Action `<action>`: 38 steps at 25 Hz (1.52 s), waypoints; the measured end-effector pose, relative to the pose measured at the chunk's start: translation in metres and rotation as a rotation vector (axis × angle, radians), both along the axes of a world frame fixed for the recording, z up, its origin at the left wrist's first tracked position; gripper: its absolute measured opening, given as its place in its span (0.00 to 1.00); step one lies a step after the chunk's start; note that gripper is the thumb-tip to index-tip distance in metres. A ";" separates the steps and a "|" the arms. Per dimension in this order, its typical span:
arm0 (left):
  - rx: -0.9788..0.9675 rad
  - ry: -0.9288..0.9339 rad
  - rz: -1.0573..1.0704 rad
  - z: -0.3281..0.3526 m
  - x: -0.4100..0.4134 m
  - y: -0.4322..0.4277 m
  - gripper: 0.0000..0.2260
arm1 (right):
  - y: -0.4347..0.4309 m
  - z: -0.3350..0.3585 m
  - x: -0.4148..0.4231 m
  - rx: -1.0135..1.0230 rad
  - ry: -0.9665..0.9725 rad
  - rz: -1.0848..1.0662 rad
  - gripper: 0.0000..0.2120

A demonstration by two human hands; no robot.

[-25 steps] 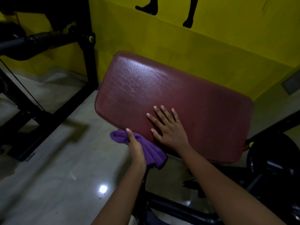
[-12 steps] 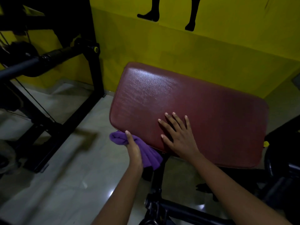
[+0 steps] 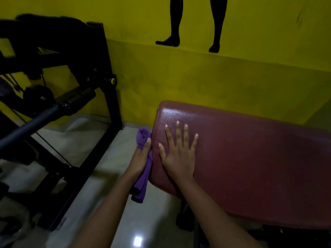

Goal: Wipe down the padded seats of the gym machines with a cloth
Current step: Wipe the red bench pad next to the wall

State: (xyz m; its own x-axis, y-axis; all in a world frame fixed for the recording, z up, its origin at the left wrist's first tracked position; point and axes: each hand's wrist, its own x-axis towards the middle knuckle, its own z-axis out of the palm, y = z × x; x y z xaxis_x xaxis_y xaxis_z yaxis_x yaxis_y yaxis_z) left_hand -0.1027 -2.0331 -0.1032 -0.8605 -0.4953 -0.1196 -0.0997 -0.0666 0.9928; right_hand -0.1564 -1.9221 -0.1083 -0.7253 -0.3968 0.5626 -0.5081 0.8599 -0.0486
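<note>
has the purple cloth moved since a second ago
Yes. Against the maroon seat pad, the purple cloth went from the pad's near long edge round the corner to its left short edge.

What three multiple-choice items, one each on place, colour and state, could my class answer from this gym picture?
1. Where is the cloth relative to the padded seat? A spread on top; B at its side edge; C on the floor.
2. What colour is the cloth? A purple; B white; C green.
3. How is the right hand? A fisted; B flat on the seat, fingers spread; C gripping a bar.
Answers: B, the left hand holds it beside the edge; A, it is plainly purple; B, straight fingers rest on the padding.
</note>
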 end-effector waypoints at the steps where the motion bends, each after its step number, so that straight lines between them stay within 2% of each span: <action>1: -0.047 0.003 -0.043 0.008 -0.016 -0.009 0.19 | 0.000 -0.001 0.000 0.004 0.018 -0.010 0.28; 5: -0.102 -0.007 -0.134 0.041 -0.073 -0.030 0.17 | -0.001 -0.002 0.000 0.011 0.051 -0.034 0.28; 10: 0.064 0.059 -0.147 0.053 -0.097 -0.036 0.22 | -0.001 0.000 0.000 0.025 0.032 -0.041 0.28; 14: 0.126 -0.002 -0.105 0.005 -0.064 -0.030 0.26 | -0.002 0.002 0.002 0.038 0.011 -0.052 0.29; 18: 0.096 -0.003 -0.022 -0.017 -0.021 -0.014 0.19 | -0.001 0.005 0.002 0.053 -0.020 -0.053 0.28; 21: 0.060 -0.013 -0.061 -0.019 0.007 -0.007 0.16 | -0.002 0.007 0.004 0.071 -0.098 -0.047 0.28; 24: -0.040 -0.083 -0.149 -0.020 0.027 -0.011 0.18 | 0.002 0.017 0.010 0.085 -0.197 -0.012 0.29; 26: -0.036 -0.088 -0.140 -0.014 0.046 -0.013 0.22 | 0.008 0.025 0.030 0.092 -0.312 0.063 0.28; 28: 0.021 -0.112 -0.096 -0.005 0.067 -0.010 0.25 | 0.013 0.028 0.058 -0.029 -0.402 0.119 0.26; 32: 0.141 -0.126 -0.021 0.025 0.129 0.009 0.17 | 0.012 0.035 0.122 -0.430 -0.503 0.246 0.22; 35: 0.210 -0.148 0.016 0.036 0.170 0.015 0.21 | 0.017 0.042 0.175 -0.769 -0.725 0.310 0.20; 38: 0.290 -0.101 -0.031 0.042 0.198 0.015 0.21 | 0.008 0.045 0.218 -0.944 -0.891 0.372 0.16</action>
State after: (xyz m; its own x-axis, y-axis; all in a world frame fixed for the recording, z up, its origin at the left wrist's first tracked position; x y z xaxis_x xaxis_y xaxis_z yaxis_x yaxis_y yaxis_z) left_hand 0.0957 -2.0177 -0.0614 -0.8513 -0.4014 -0.3379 -0.2035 -0.3411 0.9177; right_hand 0.0612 -1.9143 -0.0632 -0.9188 -0.3743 0.1257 -0.1881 0.1351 -0.9728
